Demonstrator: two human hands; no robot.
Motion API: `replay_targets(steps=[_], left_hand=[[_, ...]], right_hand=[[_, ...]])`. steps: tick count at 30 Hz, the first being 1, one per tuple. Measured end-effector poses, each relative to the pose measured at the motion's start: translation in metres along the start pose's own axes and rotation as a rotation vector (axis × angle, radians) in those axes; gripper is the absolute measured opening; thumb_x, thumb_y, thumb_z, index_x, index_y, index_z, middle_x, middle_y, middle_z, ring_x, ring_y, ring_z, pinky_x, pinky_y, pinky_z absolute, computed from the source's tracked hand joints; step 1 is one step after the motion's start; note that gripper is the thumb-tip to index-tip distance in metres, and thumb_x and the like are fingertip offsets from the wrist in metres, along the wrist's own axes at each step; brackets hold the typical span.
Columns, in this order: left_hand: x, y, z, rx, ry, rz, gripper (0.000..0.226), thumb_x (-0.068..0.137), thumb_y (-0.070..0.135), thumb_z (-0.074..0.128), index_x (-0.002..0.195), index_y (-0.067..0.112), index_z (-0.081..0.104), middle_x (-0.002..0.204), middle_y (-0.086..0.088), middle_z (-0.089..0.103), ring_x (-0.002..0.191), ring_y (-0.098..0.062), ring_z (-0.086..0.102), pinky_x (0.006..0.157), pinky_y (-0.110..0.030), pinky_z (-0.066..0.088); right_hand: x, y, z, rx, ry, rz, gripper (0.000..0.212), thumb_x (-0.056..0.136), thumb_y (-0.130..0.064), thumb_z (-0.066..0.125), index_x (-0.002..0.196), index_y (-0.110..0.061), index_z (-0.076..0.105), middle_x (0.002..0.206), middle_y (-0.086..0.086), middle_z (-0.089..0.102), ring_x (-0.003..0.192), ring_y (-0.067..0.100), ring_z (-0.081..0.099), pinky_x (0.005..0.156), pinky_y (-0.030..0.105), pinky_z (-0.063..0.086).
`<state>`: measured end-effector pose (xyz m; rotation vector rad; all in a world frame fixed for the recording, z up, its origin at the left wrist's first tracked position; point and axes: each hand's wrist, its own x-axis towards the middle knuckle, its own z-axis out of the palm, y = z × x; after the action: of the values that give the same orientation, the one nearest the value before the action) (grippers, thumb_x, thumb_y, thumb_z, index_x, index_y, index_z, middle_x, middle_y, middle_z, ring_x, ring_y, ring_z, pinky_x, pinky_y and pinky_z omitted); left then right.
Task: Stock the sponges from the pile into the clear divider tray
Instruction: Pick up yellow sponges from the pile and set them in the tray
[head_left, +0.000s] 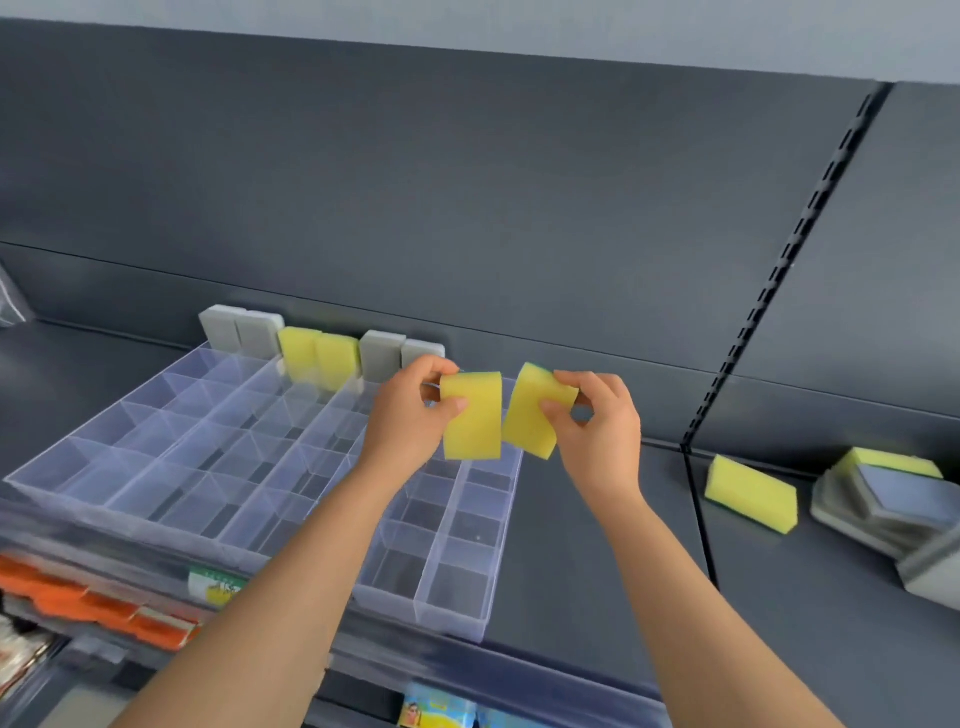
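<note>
You face a dark grey shelf (561, 519) backed by dark grey metal panels (467, 182). At your right, a slotted upright (789, 260) divides them. Pale wall (519, 26) shows above; orange packs (104, 605) sit on the level below.

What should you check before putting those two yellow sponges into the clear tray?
1. Left hand grips the left sponge: ok.
2. Right hand grips the right sponge: ok.
3. Both held upright like the stocked sponges: not ok, the right sponge is tilted.
4. Free back-row slot in the clear tray beside the grey pair: cannot tell, the hands hide it.
5. Pile has more sponges: ok.
</note>
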<state>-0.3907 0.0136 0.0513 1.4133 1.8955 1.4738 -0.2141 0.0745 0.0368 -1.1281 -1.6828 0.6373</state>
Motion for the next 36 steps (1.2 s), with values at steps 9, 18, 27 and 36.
replay_targets(steps=[9, 18, 27, 36], left_hand=[[0.054, -0.025, 0.008, 0.113, 0.028, 0.057, 0.025, 0.081, 0.007, 0.068, 0.101, 0.021, 0.060, 0.100, 0.006, 0.065, 0.092, -0.012, 0.060, 0.078, -0.030, 0.050], [0.091, -0.036, 0.007, 0.223, 0.015, 0.138, 0.028, 0.082, 0.007, 0.067, 0.106, 0.019, 0.058, 0.101, 0.009, 0.057, 0.090, -0.008, 0.053, 0.072, -0.014, 0.038], [0.111, -0.048, 0.013, 0.283, -0.060, 0.232, 0.029, 0.082, 0.008, 0.067, 0.107, 0.019, 0.058, 0.105, 0.011, 0.056, 0.089, -0.006, 0.050, 0.074, -0.015, 0.042], [0.119, -0.051, 0.022, 0.446, -0.188, 0.271, 0.026, 0.084, 0.010, 0.063, 0.109, 0.016, 0.057, 0.113, 0.002, 0.056, 0.087, -0.023, 0.058, 0.077, -0.037, 0.048]], right_hand=[[0.051, 0.014, 0.035, -0.048, 0.009, -0.062, 0.020, 0.083, -0.004, 0.066, 0.100, -0.014, 0.065, 0.104, -0.004, 0.055, 0.088, 0.012, 0.053, 0.071, 0.018, 0.047], [0.075, 0.029, 0.068, -0.217, -0.034, -0.031, 0.015, 0.084, -0.004, 0.065, 0.097, -0.011, 0.062, 0.104, -0.001, 0.057, 0.076, 0.023, 0.057, 0.072, 0.034, 0.050], [0.072, 0.053, 0.083, -0.414, -0.111, 0.010, 0.018, 0.085, -0.006, 0.065, 0.103, -0.010, 0.063, 0.103, 0.003, 0.058, 0.071, 0.021, 0.051, 0.066, 0.026, 0.041], [0.071, 0.057, 0.090, -0.527, -0.123, 0.024, 0.019, 0.086, -0.010, 0.064, 0.105, -0.009, 0.063, 0.104, 0.005, 0.058, 0.083, 0.028, 0.054, 0.066, 0.027, 0.037]])
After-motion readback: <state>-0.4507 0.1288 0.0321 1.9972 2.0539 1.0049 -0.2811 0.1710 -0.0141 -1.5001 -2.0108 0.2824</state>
